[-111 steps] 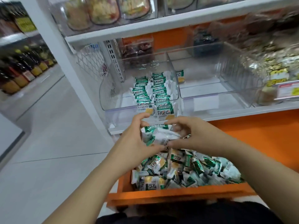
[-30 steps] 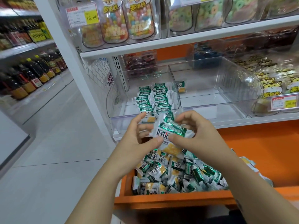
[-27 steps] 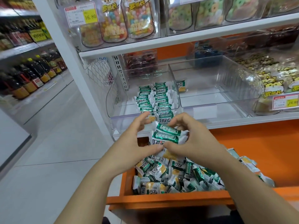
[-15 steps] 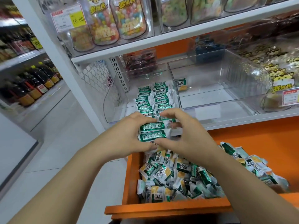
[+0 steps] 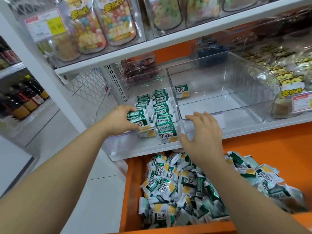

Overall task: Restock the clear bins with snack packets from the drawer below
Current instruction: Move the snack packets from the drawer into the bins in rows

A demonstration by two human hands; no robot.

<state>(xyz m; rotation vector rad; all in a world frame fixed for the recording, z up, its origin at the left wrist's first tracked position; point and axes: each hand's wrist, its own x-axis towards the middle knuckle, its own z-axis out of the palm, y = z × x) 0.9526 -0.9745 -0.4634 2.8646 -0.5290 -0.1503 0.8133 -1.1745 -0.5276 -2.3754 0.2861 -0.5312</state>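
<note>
left hand (image 5: 120, 119) gripping, right hand (image 5: 203, 134) splayed

**Bright, even shop light with a wide-angle bend**

Light is strong and diffuse, seemingly from above. Shadows are faint, with only a soft dark band beneath the white shelf (image 5: 168, 42). The clear bins (image 5: 253, 85) carry pale glare streaks along their walls, and the foil snack packets (image 5: 177, 188) in the drawer (image 5: 133, 183) glint. The price tag (image 5: 45, 27) at upper left is washed out and blurred. The bottles (image 5: 25, 102) at far left sit dimmer and out of focus. Straight shelf edges bow toward the corners, and the packets at lower right smear.
</note>
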